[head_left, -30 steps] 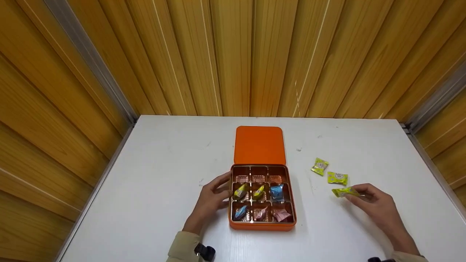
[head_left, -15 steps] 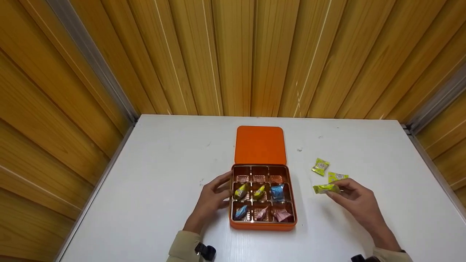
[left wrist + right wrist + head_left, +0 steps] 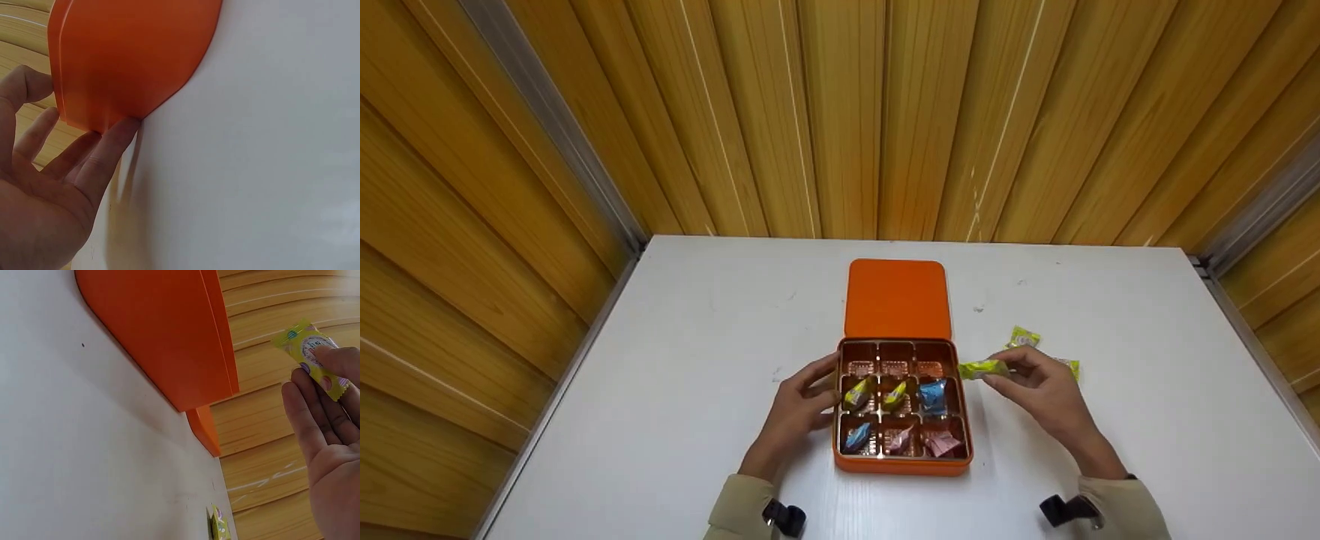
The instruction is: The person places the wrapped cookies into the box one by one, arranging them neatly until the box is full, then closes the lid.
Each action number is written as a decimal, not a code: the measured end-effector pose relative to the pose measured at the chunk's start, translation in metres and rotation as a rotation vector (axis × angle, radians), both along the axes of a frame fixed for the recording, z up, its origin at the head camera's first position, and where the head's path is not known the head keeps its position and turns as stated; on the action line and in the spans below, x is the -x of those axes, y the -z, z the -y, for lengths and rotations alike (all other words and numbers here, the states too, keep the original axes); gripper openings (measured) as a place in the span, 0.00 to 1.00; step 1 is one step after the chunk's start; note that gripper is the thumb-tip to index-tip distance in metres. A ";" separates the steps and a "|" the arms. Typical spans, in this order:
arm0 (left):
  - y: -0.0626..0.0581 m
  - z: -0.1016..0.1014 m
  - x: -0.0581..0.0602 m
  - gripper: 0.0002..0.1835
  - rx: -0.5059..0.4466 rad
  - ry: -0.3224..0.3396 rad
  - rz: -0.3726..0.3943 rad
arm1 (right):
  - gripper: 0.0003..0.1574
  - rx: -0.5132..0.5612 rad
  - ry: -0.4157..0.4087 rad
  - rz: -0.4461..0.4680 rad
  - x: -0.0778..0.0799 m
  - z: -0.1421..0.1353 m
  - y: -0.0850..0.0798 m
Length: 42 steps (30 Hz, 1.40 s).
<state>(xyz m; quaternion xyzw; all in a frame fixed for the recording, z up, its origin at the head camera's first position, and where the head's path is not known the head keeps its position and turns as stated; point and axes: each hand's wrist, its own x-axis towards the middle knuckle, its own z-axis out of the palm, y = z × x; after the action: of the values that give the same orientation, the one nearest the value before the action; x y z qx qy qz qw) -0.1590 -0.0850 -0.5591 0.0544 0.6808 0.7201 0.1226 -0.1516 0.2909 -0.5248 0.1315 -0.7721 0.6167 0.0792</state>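
The head camera looks forward and down from above the near side of the table (image 3: 697, 322), far enough back to frame the left grip (image 3: 796, 409), the right grip (image 3: 1046, 390), the whole orange box (image 3: 904, 466) and the plank wall (image 3: 840, 120). Each wrist camera sits low and close, rolled sideways, facing opposite sides of the orange box past its own grip. All three views share the orange box, table and plank wall; the head and right wrist views share the pinched yellow candy (image 3: 982, 369).
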 end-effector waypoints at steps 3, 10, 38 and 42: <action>0.000 0.000 0.000 0.33 -0.010 -0.007 0.002 | 0.16 -0.008 -0.054 -0.010 0.009 0.009 -0.003; 0.002 0.000 0.001 0.34 -0.004 -0.013 -0.001 | 0.13 -0.039 -0.135 0.001 0.028 0.028 -0.018; 0.001 -0.004 0.000 0.33 0.038 -0.028 -0.032 | 0.12 -0.226 -0.349 0.036 0.069 0.096 -0.042; 0.001 -0.004 -0.001 0.33 0.049 -0.035 -0.028 | 0.11 -0.255 -0.381 0.053 0.076 0.104 -0.042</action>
<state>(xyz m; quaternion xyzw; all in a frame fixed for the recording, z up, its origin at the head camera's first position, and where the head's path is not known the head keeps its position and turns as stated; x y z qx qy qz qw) -0.1585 -0.0809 -0.5605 0.0497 0.7007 0.7044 0.1016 -0.2279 0.1872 -0.4830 0.2674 -0.8069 0.5212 -0.0764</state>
